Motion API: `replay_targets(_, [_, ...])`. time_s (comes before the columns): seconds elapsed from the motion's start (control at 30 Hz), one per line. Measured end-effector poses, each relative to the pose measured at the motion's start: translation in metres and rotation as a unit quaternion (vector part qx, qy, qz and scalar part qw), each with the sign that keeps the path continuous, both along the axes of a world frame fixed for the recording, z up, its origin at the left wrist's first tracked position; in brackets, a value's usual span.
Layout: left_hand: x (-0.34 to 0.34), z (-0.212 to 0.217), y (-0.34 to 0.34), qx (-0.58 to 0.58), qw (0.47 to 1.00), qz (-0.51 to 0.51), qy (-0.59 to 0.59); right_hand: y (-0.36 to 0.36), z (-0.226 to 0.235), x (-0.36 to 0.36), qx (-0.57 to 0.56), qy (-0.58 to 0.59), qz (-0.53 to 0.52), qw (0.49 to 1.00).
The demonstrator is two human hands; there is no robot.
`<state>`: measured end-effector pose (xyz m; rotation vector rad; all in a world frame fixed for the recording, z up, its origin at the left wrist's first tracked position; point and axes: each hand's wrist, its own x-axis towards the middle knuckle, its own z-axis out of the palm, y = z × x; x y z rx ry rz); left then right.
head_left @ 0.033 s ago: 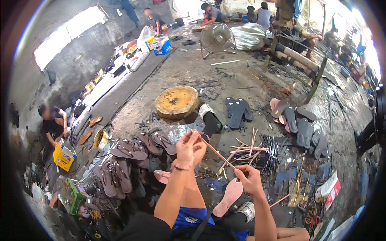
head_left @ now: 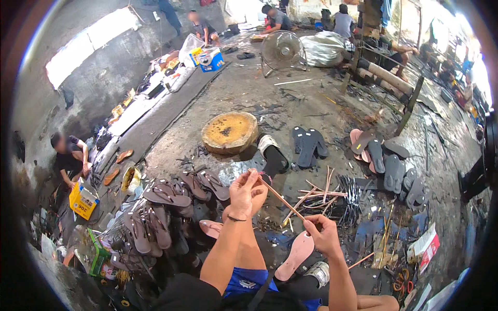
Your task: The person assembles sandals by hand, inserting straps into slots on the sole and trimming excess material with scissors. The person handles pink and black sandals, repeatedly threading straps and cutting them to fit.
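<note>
Seen from the head camera, a thin wooden stick (head_left: 282, 199) is held slantwise between two bare hands above a littered workshop floor (head_left: 311, 98). The left hand (head_left: 247, 192) is raised, its fingers pinched together on the stick's upper end. The right hand (head_left: 322, 234) is lower, its fingers curled closed around the stick's other end. A pink sandal sole (head_left: 295, 255) is seen just below the right hand. Brown sandals (head_left: 171, 199) are piled to the left, a round wooden block (head_left: 229, 132) lies farther off, and loose sticks (head_left: 316, 194) are scattered beside black straps (head_left: 353, 194).
</note>
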<state>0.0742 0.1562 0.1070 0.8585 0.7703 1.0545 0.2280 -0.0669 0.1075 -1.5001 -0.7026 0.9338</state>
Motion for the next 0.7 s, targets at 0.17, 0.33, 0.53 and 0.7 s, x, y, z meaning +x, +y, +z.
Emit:
replay_targets(0.17, [-0.009,-0.032,0.008,-0.018,0.999,-0.011,-0.032,-0.002,-0.024,-0.006,-0.020,-0.073,0.018,0.997])
replay_targets(0.33, [0.001,-0.032,0.007,-0.043,0.998,-0.030,-0.026,-0.001,-0.037,0.001,-0.030,-0.155,0.024,0.987])
replay_targets(0.53, [-0.016,-0.043,0.004,-0.026,0.995,-0.086,0.032,-0.001,-0.053,0.005,-0.068,-0.178,0.042,0.981])
replay_targets(0.7, [-0.040,-0.067,0.003,-0.039,0.991,-0.114,0.065,-0.001,-0.070,0.002,-0.093,-0.193,0.066,0.975])
